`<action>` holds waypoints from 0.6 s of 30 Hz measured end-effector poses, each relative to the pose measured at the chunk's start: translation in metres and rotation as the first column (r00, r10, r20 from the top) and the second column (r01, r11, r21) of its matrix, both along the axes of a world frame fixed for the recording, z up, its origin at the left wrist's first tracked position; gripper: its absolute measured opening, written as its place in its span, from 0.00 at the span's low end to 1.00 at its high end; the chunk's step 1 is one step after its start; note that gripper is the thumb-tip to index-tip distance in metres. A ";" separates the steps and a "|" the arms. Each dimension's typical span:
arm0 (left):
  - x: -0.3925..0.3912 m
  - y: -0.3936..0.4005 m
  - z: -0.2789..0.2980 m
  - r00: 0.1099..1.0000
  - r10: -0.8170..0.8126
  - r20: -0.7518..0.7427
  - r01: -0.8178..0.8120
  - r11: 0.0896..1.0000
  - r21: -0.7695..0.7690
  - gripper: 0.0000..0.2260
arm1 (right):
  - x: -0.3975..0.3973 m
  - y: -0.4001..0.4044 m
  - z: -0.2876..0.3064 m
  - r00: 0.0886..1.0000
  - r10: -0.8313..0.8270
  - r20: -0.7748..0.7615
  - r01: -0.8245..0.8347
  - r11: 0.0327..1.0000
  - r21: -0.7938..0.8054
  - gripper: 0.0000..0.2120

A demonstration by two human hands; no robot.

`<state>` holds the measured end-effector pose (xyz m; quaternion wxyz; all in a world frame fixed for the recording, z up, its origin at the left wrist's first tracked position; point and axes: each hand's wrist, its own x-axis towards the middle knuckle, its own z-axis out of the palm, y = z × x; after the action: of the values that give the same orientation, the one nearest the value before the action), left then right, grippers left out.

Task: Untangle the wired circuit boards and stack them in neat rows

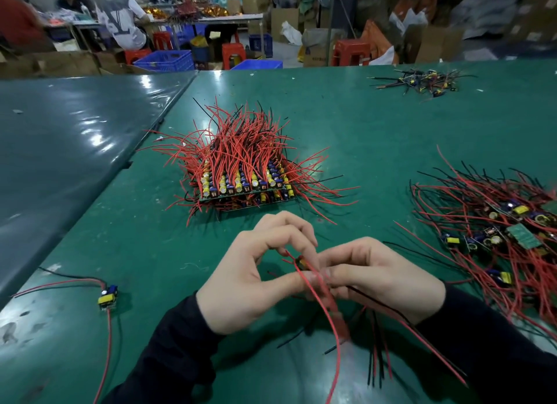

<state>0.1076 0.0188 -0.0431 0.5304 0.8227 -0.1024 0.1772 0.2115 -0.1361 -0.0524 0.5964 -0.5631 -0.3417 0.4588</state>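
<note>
Nearest the camera, two dark sleeves (168,352) reach over the green desk (346,126). The left hand (256,274) and the right hand (379,277) meet just above it, fingertips touching, and between them sits a small wired circuit board (302,262), mostly hidden by the fingers. Both hands pinch it with curled fingers and thumbs; its red and black wires (334,328) trail down toward the camera. Just beyond the hands stands one stacked block of boards (245,189), set in rows, red wires bristling upward. To the right, well apart from the right hand, lies one tangled heap of boards (506,241). To the left, near the desk's edge, lies one single board (108,296) with its wires spread. A second, smaller tangle (422,82) lies at the far right.
</note>
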 end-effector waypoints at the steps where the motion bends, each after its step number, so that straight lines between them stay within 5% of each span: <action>1: 0.000 0.000 0.001 1.000 -0.006 0.003 0.006 0.999 -0.040 0.03 | 0.000 0.000 0.001 1.000 0.011 0.011 -0.011 1.000 -0.001 0.07; 9: 0.007 -0.003 -0.007 0.975 0.145 -0.171 -0.210 0.858 -0.469 0.04 | 0.003 -0.002 0.004 0.988 0.009 0.152 -0.010 1.000 0.004 0.07; 18: 0.007 -0.011 -0.002 0.944 0.296 -0.148 -0.331 0.831 -0.447 0.05 | -0.004 0.002 0.002 0.967 -0.116 0.226 0.107 0.993 0.055 0.15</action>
<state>0.1149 0.0075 -0.0448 0.6792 0.6825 0.0988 0.2513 0.2073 -0.1337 -0.0509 0.5897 -0.6178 -0.3855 0.3494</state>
